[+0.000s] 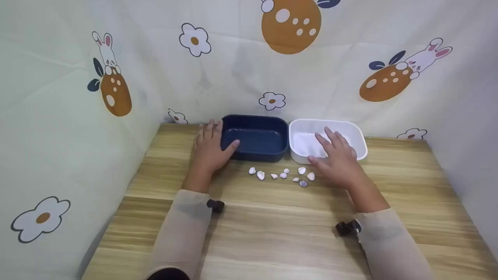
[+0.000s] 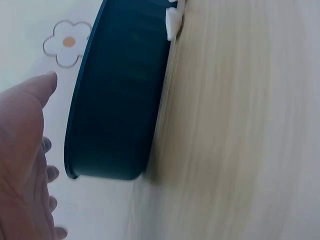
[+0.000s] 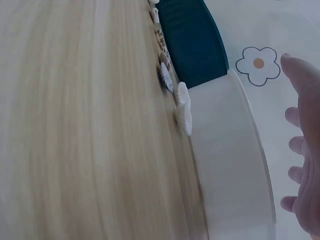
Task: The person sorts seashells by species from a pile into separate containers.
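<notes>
My left hand [image 1: 210, 151] is at the left end of a dark blue rectangular tub [image 1: 256, 156], thumb out over its near corner. In the left wrist view that hand [image 2: 20, 160] shows straight fingers beside the tub and grips nothing. Above the front of a white tub [image 1: 360, 151] is my right hand [image 1: 337, 161], fingers spread and nothing held. Its fingers [image 3: 299, 145] also look extended in the right wrist view. Several small seashells [image 1: 260, 175] lie in a loose row on the table before both tubs. Whether either hand touches a tub, I cannot tell.
The tubs stand side by side at the back of a wood-grain table [image 1: 268, 241]. Behind them hangs a pale curtain [image 1: 233, 77] printed with flowers and rabbits, and similar cloth encloses the left side. Small black devices [image 1: 216, 205] sit at both wrists.
</notes>
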A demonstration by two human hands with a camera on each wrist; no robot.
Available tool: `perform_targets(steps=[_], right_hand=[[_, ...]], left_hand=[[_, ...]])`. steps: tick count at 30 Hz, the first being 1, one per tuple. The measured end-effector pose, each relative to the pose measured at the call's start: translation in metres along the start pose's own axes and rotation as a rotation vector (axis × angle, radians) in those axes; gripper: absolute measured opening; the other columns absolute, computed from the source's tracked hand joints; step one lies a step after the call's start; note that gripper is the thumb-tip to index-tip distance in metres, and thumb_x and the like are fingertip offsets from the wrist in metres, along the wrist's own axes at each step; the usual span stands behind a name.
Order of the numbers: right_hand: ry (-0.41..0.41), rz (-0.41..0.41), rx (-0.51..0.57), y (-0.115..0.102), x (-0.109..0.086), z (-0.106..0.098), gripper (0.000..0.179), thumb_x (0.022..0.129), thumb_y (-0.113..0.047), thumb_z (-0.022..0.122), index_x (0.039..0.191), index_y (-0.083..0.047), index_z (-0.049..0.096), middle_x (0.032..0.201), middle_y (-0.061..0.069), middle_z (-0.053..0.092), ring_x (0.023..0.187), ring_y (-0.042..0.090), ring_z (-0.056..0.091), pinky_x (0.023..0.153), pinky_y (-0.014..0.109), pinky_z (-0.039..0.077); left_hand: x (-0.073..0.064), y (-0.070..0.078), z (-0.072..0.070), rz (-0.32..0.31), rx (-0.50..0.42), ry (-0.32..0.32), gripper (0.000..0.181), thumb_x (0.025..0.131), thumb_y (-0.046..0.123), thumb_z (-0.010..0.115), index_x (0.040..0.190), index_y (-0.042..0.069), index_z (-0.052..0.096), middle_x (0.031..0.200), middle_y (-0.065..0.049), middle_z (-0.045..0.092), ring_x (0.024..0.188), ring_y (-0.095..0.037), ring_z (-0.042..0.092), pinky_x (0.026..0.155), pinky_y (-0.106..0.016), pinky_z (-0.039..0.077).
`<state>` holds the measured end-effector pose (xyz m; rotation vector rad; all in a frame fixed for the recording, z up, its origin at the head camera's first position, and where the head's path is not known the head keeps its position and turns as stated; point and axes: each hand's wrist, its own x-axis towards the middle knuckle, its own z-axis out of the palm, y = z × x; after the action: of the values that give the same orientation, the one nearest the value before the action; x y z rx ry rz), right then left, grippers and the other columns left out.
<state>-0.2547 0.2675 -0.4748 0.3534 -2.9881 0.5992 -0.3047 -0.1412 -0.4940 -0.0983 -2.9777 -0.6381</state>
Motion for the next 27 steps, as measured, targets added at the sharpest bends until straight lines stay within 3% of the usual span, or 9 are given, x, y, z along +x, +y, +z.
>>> perform_targets(steps=[8,15,21,23,27], right_hand=[[0.054,-0.102,0.055,0.004,-0.005,-0.005,0.075,0.102,-0.053,0.066,0.167,-0.024,0.040,0.176,0.010,0.032,0.159,0.043,0.029,0.121,0.074,0.029],[0.024,-0.140,0.144,0.004,-0.013,-0.010,0.072,0.102,-0.050,0.068,0.164,-0.021,0.045,0.161,0.014,0.050,0.151,0.040,0.041,0.126,0.064,0.032],[-0.021,-0.219,0.277,0.003,-0.014,-0.009,0.064,0.095,-0.034,0.082,0.153,-0.018,0.060,0.131,0.014,0.070,0.115,0.033,0.064,0.098,0.053,0.057],[-0.045,-0.235,0.311,0.003,-0.014,-0.008,0.060,0.091,-0.028,0.086,0.147,-0.016,0.066,0.123,0.015,0.072,0.105,0.031,0.066,0.089,0.047,0.059],[-0.087,-0.234,0.348,0.005,-0.014,-0.005,0.053,0.087,-0.021,0.090,0.137,-0.014,0.073,0.115,0.015,0.074,0.099,0.027,0.068,0.085,0.036,0.058]], left_hand=[[0.004,-0.015,-0.005,0.026,-0.157,-0.022,0.105,0.096,0.083,0.046,0.174,0.020,0.013,0.183,-0.013,0.007,0.168,-0.045,0.006,0.133,-0.069,0.015],[0.004,-0.023,-0.007,0.038,-0.442,-0.097,0.106,0.096,0.067,0.065,0.174,0.023,0.008,0.183,-0.011,0.006,0.169,-0.041,0.009,0.133,-0.068,0.017],[0.005,-0.029,-0.003,0.028,-0.677,-0.168,0.104,0.096,0.044,0.077,0.174,0.027,0.010,0.182,-0.008,0.010,0.169,-0.035,0.013,0.136,-0.060,0.015],[0.006,-0.031,-0.001,0.027,-0.741,-0.176,0.105,0.095,0.036,0.079,0.174,0.025,0.011,0.182,-0.009,0.011,0.168,-0.034,0.014,0.137,-0.057,0.015],[0.007,-0.033,0.002,0.012,-0.846,-0.190,0.104,0.094,0.022,0.079,0.174,0.020,0.011,0.181,-0.012,0.017,0.168,-0.033,0.018,0.138,-0.051,0.015]])
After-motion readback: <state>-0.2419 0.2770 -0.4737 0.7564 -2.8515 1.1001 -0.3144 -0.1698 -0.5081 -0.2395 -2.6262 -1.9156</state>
